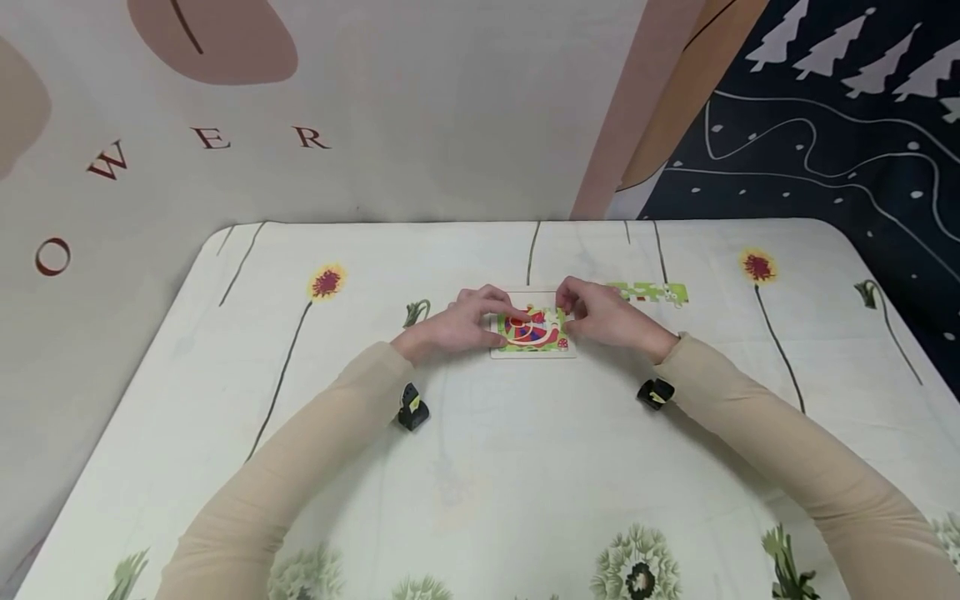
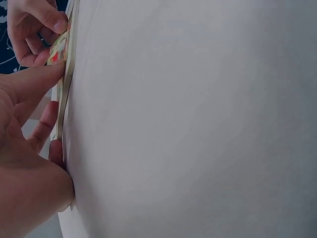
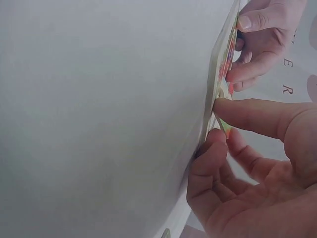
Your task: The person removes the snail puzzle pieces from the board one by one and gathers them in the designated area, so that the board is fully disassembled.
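A small jigsaw puzzle board lies on the table, with a colourful snail picture in red, blue and green inside its pale frame. My left hand rests on its left side, and the fairly straight fingers press on the picture and frame. At the right edge, my right hand pinches a puzzle piece with green and orange on it. The piece stands tilted at the board's edge in the right wrist view. The fingers hide part of the picture's upper left and right side.
Beyond the right hand lies a strip of green puzzle pieces, partly covered by that hand. The white tablecloth has printed flowers. A patterned cloth wall rises behind the table's far edge.
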`<action>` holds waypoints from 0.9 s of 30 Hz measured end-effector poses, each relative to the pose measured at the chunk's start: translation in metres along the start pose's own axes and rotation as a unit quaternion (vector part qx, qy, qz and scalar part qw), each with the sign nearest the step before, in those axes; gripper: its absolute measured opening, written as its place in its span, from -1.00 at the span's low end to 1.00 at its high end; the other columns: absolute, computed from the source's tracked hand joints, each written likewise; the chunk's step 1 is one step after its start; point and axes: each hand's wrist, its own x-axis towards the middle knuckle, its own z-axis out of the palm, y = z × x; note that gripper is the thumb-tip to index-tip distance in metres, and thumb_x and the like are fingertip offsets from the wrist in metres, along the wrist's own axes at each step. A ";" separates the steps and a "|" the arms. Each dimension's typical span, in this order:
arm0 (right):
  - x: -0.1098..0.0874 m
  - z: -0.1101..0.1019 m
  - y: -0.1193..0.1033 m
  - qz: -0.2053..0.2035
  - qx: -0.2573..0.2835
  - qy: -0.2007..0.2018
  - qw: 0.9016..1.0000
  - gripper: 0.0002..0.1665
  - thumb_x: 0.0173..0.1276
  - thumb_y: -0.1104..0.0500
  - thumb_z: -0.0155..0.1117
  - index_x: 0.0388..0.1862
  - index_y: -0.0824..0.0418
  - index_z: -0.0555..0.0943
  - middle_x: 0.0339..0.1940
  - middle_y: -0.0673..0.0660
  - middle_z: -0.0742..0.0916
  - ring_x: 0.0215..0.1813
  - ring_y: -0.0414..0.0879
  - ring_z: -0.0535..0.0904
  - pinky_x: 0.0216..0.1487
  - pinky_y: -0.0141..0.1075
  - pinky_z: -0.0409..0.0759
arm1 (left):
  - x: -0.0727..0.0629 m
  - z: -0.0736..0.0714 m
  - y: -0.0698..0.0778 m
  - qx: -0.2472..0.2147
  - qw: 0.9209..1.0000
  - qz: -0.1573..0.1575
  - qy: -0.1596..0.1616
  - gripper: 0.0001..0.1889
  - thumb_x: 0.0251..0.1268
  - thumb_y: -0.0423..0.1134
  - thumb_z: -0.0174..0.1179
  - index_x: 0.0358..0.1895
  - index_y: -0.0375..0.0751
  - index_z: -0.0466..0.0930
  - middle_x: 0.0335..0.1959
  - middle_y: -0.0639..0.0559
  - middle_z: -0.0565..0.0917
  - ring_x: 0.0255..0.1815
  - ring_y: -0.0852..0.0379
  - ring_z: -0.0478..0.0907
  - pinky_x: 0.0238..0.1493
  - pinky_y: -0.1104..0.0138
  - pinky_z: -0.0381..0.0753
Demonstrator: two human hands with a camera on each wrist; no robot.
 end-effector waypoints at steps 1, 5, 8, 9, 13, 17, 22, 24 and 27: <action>0.000 0.000 0.000 -0.001 0.003 0.001 1.000 -0.70 0.17 0.44 0.31 -0.16 0.27 0.47 -0.25 0.18 0.59 -0.23 0.03 0.45 -0.22 -0.18 0.42 | 0.000 0.000 0.000 -0.001 1.000 -0.001 0.000 -0.51 0.21 -0.32 0.26 0.25 -0.04 0.55 0.27 -0.02 0.32 0.30 -0.12 0.03 0.28 -0.04 0.05; -0.002 -0.002 0.001 -0.021 0.011 0.009 1.000 -0.73 0.20 0.49 0.23 -0.17 0.26 0.49 -0.23 0.19 0.63 -0.16 0.04 0.53 -0.17 -0.16 0.46 | -0.001 -0.001 0.001 -0.003 1.000 -0.007 -0.001 -0.51 0.22 -0.33 0.25 0.25 -0.04 0.55 0.26 -0.02 0.31 0.30 -0.12 0.02 0.28 -0.04 0.06; -0.004 -0.004 0.002 -0.030 0.013 0.015 0.999 -0.77 0.24 0.49 0.18 -0.18 0.26 0.51 -0.19 0.21 0.66 -0.09 0.05 0.58 -0.14 -0.13 0.48 | -0.001 -0.001 0.002 -0.001 1.000 -0.008 -0.003 -0.52 0.23 -0.32 0.25 0.26 -0.04 0.54 0.26 -0.02 0.31 0.30 -0.12 0.03 0.28 -0.04 0.06; -0.004 -0.004 0.002 -0.030 0.014 0.017 0.999 -0.78 0.26 0.49 0.17 -0.18 0.26 0.51 -0.18 0.21 0.67 -0.07 0.06 0.59 -0.13 -0.13 0.49 | -0.001 -0.001 0.002 0.000 1.000 -0.007 -0.003 -0.51 0.22 -0.32 0.25 0.26 -0.04 0.54 0.27 -0.03 0.31 0.30 -0.12 0.03 0.28 -0.04 0.06; -0.004 -0.005 0.003 -0.027 0.017 0.018 0.999 -0.84 0.31 0.44 0.20 -0.20 0.25 0.51 -0.17 0.21 0.69 -0.07 0.06 0.60 -0.13 -0.12 0.48 | 0.000 -0.001 0.002 -0.001 1.000 -0.003 -0.004 -0.52 0.22 -0.33 0.25 0.26 -0.04 0.55 0.26 -0.03 0.31 0.29 -0.12 0.04 0.27 -0.03 0.08; -0.004 -0.005 0.003 -0.022 0.018 0.023 0.999 -0.85 0.30 0.44 0.21 -0.21 0.25 0.52 -0.18 0.20 0.69 -0.08 0.05 0.60 -0.13 -0.14 0.48 | 0.000 -0.001 0.003 -0.005 1.000 -0.006 -0.004 -0.52 0.22 -0.33 0.25 0.26 -0.03 0.55 0.25 -0.01 0.31 0.28 -0.11 0.03 0.26 -0.02 0.09; -0.003 -0.005 0.001 -0.016 0.010 0.033 0.999 -0.85 0.27 0.43 0.22 -0.24 0.24 0.53 -0.22 0.19 0.70 -0.15 0.02 0.61 -0.21 -0.17 0.47 | 0.001 -0.001 0.002 0.001 1.000 0.000 0.000 -0.51 0.21 -0.33 0.26 0.25 -0.05 0.55 0.25 -0.03 0.32 0.28 -0.12 0.05 0.26 -0.03 0.08; -0.003 -0.005 0.000 -0.011 0.008 0.034 0.999 -0.86 0.27 0.42 0.22 -0.25 0.24 0.53 -0.24 0.18 0.70 -0.17 0.01 0.60 -0.23 -0.18 0.46 | 0.000 0.000 0.003 0.006 1.000 0.003 0.004 -0.51 0.20 -0.34 0.26 0.25 -0.05 0.56 0.24 -0.03 0.33 0.27 -0.13 0.06 0.25 -0.03 0.08; -0.002 -0.005 -0.001 -0.003 0.003 0.035 0.999 -0.87 0.26 0.41 0.23 -0.26 0.24 0.54 -0.26 0.17 0.71 -0.20 -0.01 0.60 -0.24 -0.20 0.45 | -0.002 0.002 0.003 0.018 1.000 0.015 0.012 -0.54 0.21 -0.34 0.26 0.22 -0.06 0.58 0.24 -0.04 0.34 0.27 -0.12 0.06 0.24 -0.02 0.07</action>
